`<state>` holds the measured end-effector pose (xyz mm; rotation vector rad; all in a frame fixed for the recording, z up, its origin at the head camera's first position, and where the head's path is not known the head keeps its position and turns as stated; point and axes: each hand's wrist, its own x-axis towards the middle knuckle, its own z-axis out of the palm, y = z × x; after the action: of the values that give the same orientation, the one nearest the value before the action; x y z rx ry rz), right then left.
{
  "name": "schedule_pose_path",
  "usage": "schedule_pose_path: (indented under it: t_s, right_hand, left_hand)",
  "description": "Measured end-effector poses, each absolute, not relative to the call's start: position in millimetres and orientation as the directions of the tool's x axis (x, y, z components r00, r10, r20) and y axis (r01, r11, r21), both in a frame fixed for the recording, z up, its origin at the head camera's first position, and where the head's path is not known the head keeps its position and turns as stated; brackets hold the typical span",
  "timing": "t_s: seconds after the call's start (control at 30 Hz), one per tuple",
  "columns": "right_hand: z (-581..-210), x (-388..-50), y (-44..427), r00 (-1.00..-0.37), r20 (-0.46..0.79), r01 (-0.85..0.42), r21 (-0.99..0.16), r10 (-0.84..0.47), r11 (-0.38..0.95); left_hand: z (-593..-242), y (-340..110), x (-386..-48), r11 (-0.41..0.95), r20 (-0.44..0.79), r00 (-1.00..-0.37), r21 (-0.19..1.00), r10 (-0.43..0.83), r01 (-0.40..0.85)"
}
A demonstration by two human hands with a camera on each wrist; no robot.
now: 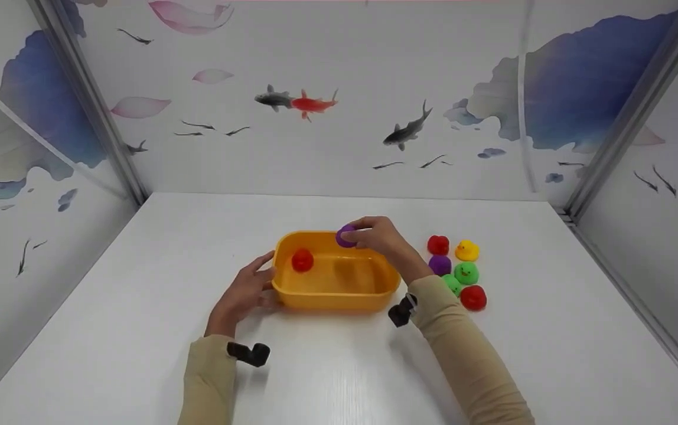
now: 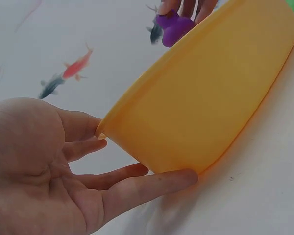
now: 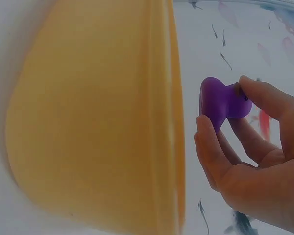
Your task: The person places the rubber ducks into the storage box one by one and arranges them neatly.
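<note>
An orange-yellow plastic basin [image 1: 333, 302] stands on the white table, with a red rubber duck [image 1: 302, 260] inside near its left end. My left hand [image 1: 248, 289] touches that end from outside. In the left wrist view, its fairly straight fingers meet the basin wall [image 2: 196, 98] and rim, the thumb lies low along the side, and the palm stays clear. Above the basin's far rim, my right hand [image 1: 377, 234] pinches a purple rubber duck [image 3: 215, 103] between thumb and fingertips. The purple duck is tilted, with its head near the thumb in the right wrist view.
Right of the basin several rubber ducks are grouped: red ones [image 1: 473, 298], a yellow one [image 1: 467, 250], a purple one [image 1: 440, 265] and green ones [image 1: 466, 273]. The right forearm partly covers the group. Printed panels [image 1: 339, 159] wall the table [image 1: 327, 366] at the back and sides.
</note>
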<state>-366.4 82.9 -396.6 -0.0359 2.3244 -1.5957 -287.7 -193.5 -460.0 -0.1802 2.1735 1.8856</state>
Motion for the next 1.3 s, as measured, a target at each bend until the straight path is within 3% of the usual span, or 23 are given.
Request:
schedule_pose_path:
  t_s: [0.3, 1.03, 1.3]
  right_hand:
    - [-413.1, -366.9, 65.4, -0.940, -0.260, 0.165, -0.913, -0.221, 0.374]
    - [-434.2, -360.9, 32.9, -0.940, -0.325, 0.264, -0.887, -0.105, 0.379]
    - [-436.8, -361.8, 27.8, -0.935, -0.330, 0.247, -0.871, -0.133, 0.424]
  left_hand:
    - [-461.7, -193.7, -289.3, 0.172, -0.284, -0.957, 0.947, 0.060, -0.270]
    - [-463.3, -192.1, -288.4, 0.155, -0.279, -0.959, 0.951, 0.056, -0.267]
    - [-460.6, -191.7, -288.7, 0.188, -0.293, -0.955, 0.941, 0.037, -0.281]
